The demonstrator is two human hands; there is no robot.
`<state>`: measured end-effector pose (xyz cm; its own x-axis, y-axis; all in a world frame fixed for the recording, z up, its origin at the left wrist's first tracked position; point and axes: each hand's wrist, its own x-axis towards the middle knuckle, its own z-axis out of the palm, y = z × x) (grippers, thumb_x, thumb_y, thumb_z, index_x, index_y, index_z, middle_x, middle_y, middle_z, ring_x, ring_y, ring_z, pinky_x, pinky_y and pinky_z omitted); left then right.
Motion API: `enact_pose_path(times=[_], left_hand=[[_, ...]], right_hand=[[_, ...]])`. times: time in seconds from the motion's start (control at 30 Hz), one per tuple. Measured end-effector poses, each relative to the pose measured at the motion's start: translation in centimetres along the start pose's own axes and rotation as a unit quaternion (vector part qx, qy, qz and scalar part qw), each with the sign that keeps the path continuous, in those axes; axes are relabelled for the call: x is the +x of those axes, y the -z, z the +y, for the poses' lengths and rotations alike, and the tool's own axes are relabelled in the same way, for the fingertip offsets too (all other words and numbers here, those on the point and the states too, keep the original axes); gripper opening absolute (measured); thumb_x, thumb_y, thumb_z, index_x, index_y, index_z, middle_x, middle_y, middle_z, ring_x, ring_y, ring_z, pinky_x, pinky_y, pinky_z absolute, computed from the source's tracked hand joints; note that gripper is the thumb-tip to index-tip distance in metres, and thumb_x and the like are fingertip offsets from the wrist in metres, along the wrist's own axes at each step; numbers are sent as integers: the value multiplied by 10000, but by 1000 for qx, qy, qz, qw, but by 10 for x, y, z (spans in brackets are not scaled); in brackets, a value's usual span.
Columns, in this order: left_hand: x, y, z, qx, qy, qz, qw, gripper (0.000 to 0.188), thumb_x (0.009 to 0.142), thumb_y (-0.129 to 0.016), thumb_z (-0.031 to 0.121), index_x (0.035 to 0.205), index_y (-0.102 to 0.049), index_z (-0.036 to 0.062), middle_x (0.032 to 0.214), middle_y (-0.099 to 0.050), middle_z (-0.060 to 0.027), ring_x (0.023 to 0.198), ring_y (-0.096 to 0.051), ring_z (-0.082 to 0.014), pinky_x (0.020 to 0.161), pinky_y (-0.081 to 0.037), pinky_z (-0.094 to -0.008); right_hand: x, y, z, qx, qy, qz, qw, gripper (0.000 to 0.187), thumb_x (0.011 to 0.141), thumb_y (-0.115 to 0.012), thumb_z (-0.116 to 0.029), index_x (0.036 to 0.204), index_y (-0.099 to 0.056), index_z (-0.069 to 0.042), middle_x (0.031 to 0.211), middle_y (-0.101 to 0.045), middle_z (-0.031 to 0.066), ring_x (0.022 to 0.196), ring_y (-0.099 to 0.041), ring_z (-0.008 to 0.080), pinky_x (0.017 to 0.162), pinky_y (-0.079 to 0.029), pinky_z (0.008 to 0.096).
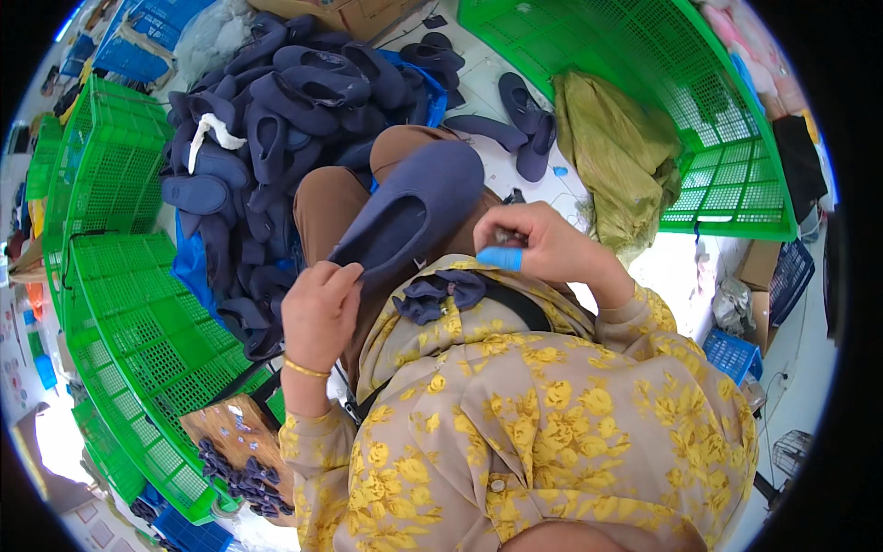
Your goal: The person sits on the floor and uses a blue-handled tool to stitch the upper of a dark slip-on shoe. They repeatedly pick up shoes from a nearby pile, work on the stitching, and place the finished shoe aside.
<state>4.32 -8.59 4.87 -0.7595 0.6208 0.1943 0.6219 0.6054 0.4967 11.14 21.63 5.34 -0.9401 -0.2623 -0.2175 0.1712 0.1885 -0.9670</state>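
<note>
Green plastic crates [120,304] ring the white floor around you, one at your left and a larger one [644,64] at the upper right with an olive cloth bag [616,156] slumped against it. You hold a navy slipper [409,216] over your lap, its opening facing up and its heel end towards you. Your left hand [319,308] is closed on the rim at the heel, thumb and fingers pinching the edge. Your right hand [543,244] sits just beside the slipper's right side with fingers curled together; one fingertip wears a blue cover [501,258], and you cannot tell what it grips, if anything. A small navy fabric bow [441,293] rests on your chest between the two hands. Beyond your knees lies a heap of matching slippers [294,110], with a few loose ones [524,124] on the floor. A cardboard box [354,14] stands at the top, brown and plain. At your lower left a wooden board [230,428] carries more dark bows [244,478].
</note>
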Motion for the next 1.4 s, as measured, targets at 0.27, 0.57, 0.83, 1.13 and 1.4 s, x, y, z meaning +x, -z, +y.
enact_pose_path(times=[0.27, 0.57, 0.83, 1.13, 1.4], left_hand=[[9, 9, 27, -83, 114, 38, 989, 223, 820, -698, 17, 1041, -668, 35, 982, -650, -79, 675, -572, -151, 610, -465, -253], [24, 1, 57, -469, 199, -18, 860, 122, 976, -554, 49, 1038, -646, -2, 943, -630, -5, 695, -501, -26, 618, -406, -175], [40, -15, 83, -622, 279, -121, 722, 456, 1058, -343, 391, 1240, -489, -1, 1011, -658, -156, 692, -617, -139, 601, -522, -246], [41, -15, 73, -699, 296, -90, 645, 224, 985, -548, 154, 1147, -580, 3, 886, -638, -78, 658, -568, -113, 553, -475, -263], [34, -19, 72, -574, 195, -56, 793, 275, 907, -638, 10, 1177, -588, 14, 999, -652, -65, 809, -611, -80, 755, -522, -221]], right_hand=[[-11, -28, 12, -198, 103, 68, 972, 252, 837, -706, -200, 1020, -646, -37, 868, -662, 93, 722, -630, 224, 641, -487, 339], [-12, -18, -14, 319, -28, 163, 933, 131, 923, -677, -156, 997, -645, -52, 716, -519, -73, 604, -419, -3, 525, -324, 184], [-6, -31, -7, 411, 18, 193, 891, 140, 952, -623, -117, 1068, -596, -44, 711, -483, -56, 530, -382, 25, 472, -271, 199], [-11, -34, 0, 25, 240, 204, 949, 165, 903, -663, -92, 1059, -612, -80, 833, -572, -37, 660, -443, 32, 562, -351, 211], [-11, -31, -6, 98, 72, 113, 986, 289, 869, -702, -138, 1123, -588, -64, 775, -621, -9, 617, -551, 49, 576, -453, 235]])
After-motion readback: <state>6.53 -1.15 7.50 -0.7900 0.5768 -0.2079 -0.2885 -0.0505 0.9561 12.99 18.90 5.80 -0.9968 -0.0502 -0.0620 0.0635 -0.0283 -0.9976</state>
